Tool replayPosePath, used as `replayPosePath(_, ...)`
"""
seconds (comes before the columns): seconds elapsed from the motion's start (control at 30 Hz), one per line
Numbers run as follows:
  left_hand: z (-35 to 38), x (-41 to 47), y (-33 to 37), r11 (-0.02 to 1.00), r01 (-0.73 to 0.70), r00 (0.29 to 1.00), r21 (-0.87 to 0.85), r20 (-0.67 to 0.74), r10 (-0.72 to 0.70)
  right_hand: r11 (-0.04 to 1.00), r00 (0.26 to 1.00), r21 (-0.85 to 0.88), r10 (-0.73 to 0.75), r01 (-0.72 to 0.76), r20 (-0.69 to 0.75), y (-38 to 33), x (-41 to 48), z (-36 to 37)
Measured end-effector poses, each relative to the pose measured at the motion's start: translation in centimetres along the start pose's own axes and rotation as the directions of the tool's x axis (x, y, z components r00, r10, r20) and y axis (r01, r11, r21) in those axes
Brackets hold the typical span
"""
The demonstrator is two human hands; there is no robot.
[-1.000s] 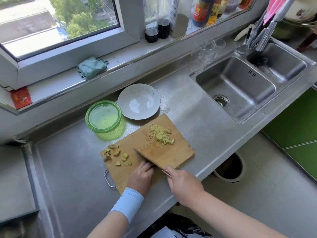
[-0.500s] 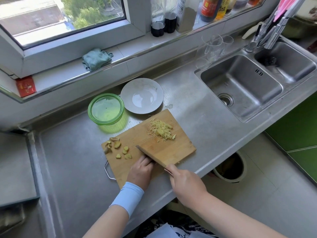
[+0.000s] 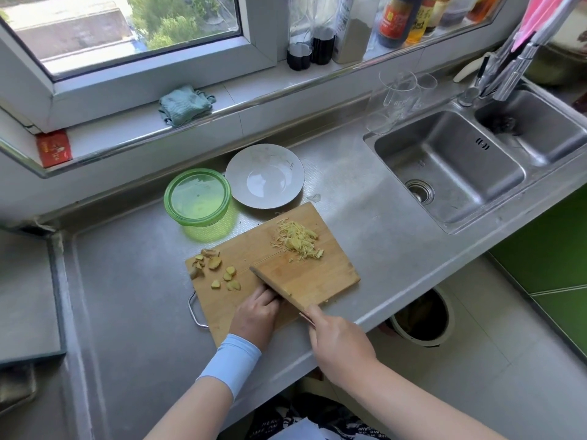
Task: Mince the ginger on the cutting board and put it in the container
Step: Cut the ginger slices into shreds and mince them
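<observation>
Head view: pale yellow shredded ginger lies heaped on the far right of the rectangular wooden cutting board. Uncut ginger slices lie near its left edge. Against half a second ago neither heap has altered, and the broad steel knife stands at the same spot. The right hand grasps its handle. The left hand rests curled beside the blade, with anything beneath it hidden. The round green plastic container just beyond the board shows no ginger, so mincing is judged unfinished.

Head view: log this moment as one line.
right hand grips knife | left hand beside knife on cutting board | shredded ginger piled there | container without ginger
</observation>
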State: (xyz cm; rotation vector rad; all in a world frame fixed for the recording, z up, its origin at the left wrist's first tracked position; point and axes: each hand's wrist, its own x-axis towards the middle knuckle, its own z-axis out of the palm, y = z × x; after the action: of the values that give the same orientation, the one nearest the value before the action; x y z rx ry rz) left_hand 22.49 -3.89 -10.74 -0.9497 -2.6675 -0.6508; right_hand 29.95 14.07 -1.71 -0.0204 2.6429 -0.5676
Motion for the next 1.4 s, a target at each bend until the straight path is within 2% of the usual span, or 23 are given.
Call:
replayPosePath(0.17, -0.1, 0.2, 0.1, 1.0, -0.013, 0.998, -0.007, -0.06, 0.013, 1.0, 0.999, -0.008, -0.03, 0.03, -0.016, -1.3, 2.2, -0.2)
replayPosePath(0.4, 0.3, 0.0, -0.1, 1.0, 0.018, 0.999, -0.022, -0.047, -0.019, 1.0, 1.0, 0.027, -0.001, 0.001, -0.018, 0.3, -0.7, -0.1)
replayPosePath(0.53, 0.2, 0.1, 0.1, 0.999, -0.019, 0.995, -0.04, -0.102, 0.015, 1.0, 1.0, 0.002, -0.004, 0.004, -0.008, -0.7, 1.5, 0.2)
replayPosePath(0.83, 0.3, -0.1, 0.0, 0.999, -0.012, 0.995, -0.046, -0.102, 0.008, 1.0, 1.0, 0.018, 0.011, -0.011, -0.019, 0.7, -1.4, 0.1)
replayPosePath(1.0, 0.1, 0.1, 0.3, 0.999, -0.013, 0.989, -0.046, -0.148, 0.006, 1.0, 1.0, -0.003, 0.014, -0.014, -0.017, -0.4, 0.9, 0.1)
replayPosePath(1.4, 0.0, 0.0, 0.4, 0.999, 0.007, 0.99, -0.054, -0.139, -0.015, 0.999, 1.0, -0.032, 0.013, -0.013, 0.003, 0.2, -0.1, -0.2)
